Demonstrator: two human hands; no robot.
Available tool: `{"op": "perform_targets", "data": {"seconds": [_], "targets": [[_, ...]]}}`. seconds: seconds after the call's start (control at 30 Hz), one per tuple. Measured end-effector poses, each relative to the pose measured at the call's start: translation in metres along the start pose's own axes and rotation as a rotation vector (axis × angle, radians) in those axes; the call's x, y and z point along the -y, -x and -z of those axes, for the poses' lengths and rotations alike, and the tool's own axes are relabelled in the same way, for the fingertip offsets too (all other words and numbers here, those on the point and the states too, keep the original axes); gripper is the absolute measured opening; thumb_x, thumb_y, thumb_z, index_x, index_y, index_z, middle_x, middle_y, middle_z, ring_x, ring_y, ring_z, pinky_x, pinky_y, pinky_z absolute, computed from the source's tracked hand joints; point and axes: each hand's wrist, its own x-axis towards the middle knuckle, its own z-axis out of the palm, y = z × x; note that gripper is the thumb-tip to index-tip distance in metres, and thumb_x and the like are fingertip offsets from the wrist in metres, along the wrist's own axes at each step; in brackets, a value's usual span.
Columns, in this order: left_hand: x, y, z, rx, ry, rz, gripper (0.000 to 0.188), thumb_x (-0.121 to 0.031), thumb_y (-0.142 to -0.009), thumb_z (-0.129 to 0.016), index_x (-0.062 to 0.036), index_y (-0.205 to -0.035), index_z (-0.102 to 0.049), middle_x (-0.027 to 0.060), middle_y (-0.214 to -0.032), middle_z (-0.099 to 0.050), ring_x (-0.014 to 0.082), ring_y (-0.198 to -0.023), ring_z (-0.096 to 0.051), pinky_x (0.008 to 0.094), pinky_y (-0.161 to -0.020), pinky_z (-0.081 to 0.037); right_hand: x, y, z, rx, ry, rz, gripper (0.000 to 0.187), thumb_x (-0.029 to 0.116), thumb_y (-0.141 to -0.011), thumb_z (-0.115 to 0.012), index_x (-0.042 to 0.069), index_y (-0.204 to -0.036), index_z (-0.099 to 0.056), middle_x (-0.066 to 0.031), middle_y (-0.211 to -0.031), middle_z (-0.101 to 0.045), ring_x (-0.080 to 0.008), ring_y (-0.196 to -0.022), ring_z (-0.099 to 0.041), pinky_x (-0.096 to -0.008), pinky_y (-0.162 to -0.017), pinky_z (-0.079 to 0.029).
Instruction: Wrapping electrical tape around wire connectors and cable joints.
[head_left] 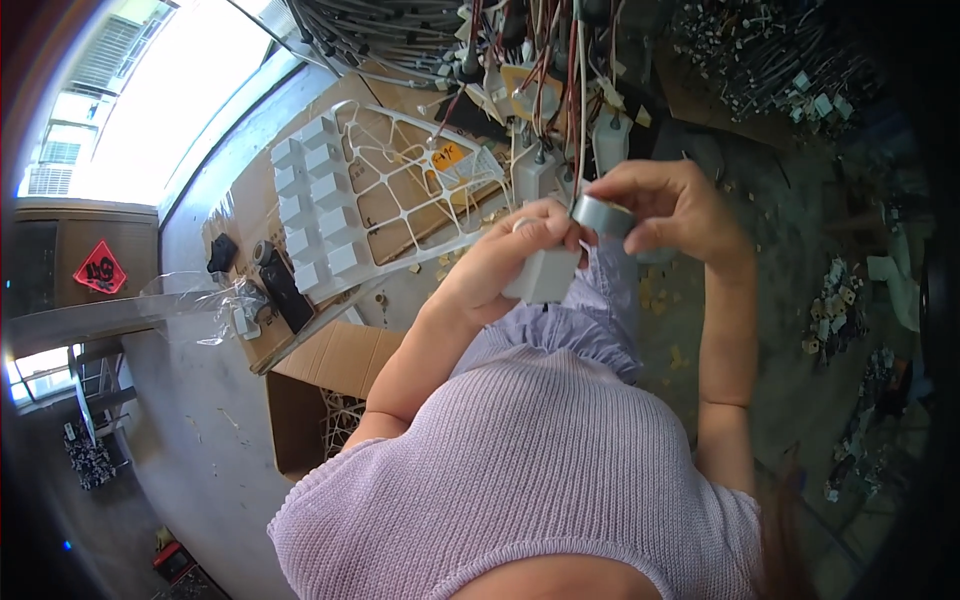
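A workshop with a bare grey floor (200, 420) surrounds the work, a cardboard-covered table (250, 205) at ten o'clock. One open brown cardboard box (345, 358) sits at eight o'clock; one white plastic lattice frame (406, 214) lies on the table beside roughly ten pale grey rectangular blocks (343, 257) in two rows. Two large masses of grey cables (385, 45) fill the eleven and one o'clock edges. Near one o'clock from centre, two hands meet: the left hand (525, 245) grips one pale grey rectangular housing (545, 278), while the right hand (665, 205) pinches one short silver cylinder (605, 217) just above it. The step in hand appears to be working the cylinder against the housing, a move that likely calls for a steady left grip and careful right fingertips.
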Motion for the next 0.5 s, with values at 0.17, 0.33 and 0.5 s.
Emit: {"op": "perform_targets", "data": {"seconds": [0.17, 0.33, 0.5], "targets": [[-0.003, 0.012, -0.004, 0.036, 0.055, 0.033, 0.018, -0.026, -0.092, -0.058, -0.0085, -0.096, -0.054, 0.0057, -0.096, -0.058, 0.0191, -0.090, -0.060, 0.0304, -0.076, -0.048, 0.005, 0.015, -0.012, 0.047, -0.142, 0.074, 0.048, 0.000, -0.076, -0.073, -0.007, -0.121, -0.057, -0.0151, -0.112, -0.061, -0.0195, -0.096, -0.063, -0.0307, -0.086, -0.052], [0.016, 0.003, 0.002, 0.156, 0.040, 0.060, 0.027, -0.026, -0.090, -0.061, -0.0035, -0.105, -0.057, 0.0097, -0.101, -0.061, 0.0192, -0.093, -0.060, 0.0310, -0.082, -0.049, -0.016, -0.006, -0.032, -0.212, 0.162, 0.204, 0.020, 0.005, -0.078, -0.073, 0.002, -0.087, -0.056, -0.0102, -0.104, -0.061, -0.0148, -0.083, -0.063, -0.0264, -0.076, -0.051], [0.013, 0.007, -0.012, 0.208, 0.202, 0.203, 0.023, -0.022, -0.087, -0.063, -0.0007, -0.096, -0.058, 0.0134, -0.096, -0.058, 0.0255, -0.096, -0.058, 0.0342, -0.082, -0.049, -0.009, -0.016, -0.052, -0.119, 0.047, 0.084, 0.034, 0.022, -0.074, -0.077, 0.003, -0.095, -0.058, -0.0082, -0.102, -0.059, -0.0195, -0.097, -0.058, -0.0308, -0.084, -0.046]]}}
